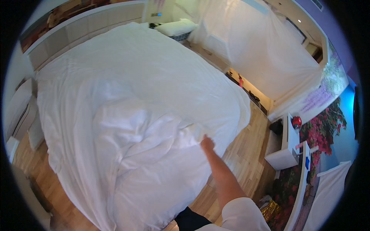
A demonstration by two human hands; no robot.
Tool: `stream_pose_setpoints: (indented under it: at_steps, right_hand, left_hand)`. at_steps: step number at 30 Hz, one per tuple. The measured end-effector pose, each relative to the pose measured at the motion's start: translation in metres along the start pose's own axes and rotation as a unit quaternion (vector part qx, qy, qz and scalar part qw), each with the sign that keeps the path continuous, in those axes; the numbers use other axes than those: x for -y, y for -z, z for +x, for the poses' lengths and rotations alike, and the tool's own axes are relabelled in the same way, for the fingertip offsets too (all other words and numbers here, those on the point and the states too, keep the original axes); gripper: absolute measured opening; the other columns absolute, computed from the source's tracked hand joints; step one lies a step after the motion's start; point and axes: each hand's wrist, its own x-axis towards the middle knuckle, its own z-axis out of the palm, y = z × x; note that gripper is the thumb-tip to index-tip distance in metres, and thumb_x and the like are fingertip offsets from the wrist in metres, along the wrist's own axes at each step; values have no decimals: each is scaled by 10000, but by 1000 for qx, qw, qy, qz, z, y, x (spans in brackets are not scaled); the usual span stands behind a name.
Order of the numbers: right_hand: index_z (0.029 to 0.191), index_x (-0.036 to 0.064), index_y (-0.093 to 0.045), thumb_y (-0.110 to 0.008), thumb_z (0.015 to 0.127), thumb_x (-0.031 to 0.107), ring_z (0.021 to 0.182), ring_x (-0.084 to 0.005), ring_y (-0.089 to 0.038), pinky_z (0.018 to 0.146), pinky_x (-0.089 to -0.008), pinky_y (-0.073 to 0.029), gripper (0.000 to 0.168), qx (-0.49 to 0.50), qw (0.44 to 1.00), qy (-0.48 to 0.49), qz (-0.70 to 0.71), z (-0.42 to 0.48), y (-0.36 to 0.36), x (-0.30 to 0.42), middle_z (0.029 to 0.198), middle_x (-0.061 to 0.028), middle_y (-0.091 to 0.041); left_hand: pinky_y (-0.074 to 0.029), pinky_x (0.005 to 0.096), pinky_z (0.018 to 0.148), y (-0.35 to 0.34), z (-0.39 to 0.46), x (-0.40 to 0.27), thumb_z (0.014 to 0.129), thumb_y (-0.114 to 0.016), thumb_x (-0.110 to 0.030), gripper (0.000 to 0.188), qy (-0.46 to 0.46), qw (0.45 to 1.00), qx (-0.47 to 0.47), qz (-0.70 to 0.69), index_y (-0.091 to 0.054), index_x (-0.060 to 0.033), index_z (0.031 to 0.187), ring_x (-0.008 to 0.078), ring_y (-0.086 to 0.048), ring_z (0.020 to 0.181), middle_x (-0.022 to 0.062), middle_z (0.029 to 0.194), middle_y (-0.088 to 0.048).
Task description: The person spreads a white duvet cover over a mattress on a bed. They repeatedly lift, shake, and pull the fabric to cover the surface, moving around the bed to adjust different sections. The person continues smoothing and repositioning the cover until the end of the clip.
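A large white sheet or duvet cover [162, 69] spreads over the bed and hangs down its sides. Its near half is bunched into loose folds [150, 135]. My right hand [207, 143] reaches out over the bed's right side, its fingers closed on a raised fold of this white cloth. The fingertips are partly hidden by the cloth. My left hand is out of view.
A padded headboard [86, 27] and a white pillow [176, 27] are at the far end. Cushions [21, 109] lean at left. White cabinets [284, 156] line the right wall, beyond a strip of wooden floor [245, 144]. Sheer white fabric [254, 43] hangs at upper right.
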Motion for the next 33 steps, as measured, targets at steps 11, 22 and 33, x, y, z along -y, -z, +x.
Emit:
stream_pose_setpoints:
  at_steps: [11,22,33]
  right_hand:
    - [927,59,-526,-490,805,290,502,-197,-567,467,-317,-463,264,209,893,145,372,-90,-171,38,722,-106,-592]
    - [909,72,-530,-488,806,248,483,-143,-538,428,-255,-462,208,319,853,36,412,-62,-123,58,670,-50,-560]
    - [861,70,-540,-485,812,292,478,-122,-528,412,-239,-431,234,429,800,133,398,-120,-128,142,638,-31,-544]
  left_hand:
    - [-419,376,776,-41,124,-258,773,-547,-194,402,-294,944,-150,7,-414,-103,1141,310,-512,954,164,1130,-487]
    - [-420,376,781,-105,183,-265,822,-399,-90,180,-189,973,-32,-129,-466,4,960,321,-497,931,164,1038,-488]
    - [-371,384,857,-114,208,-210,757,-539,-205,407,-244,955,-107,-130,-450,-48,1123,339,-406,1062,196,1174,-409]
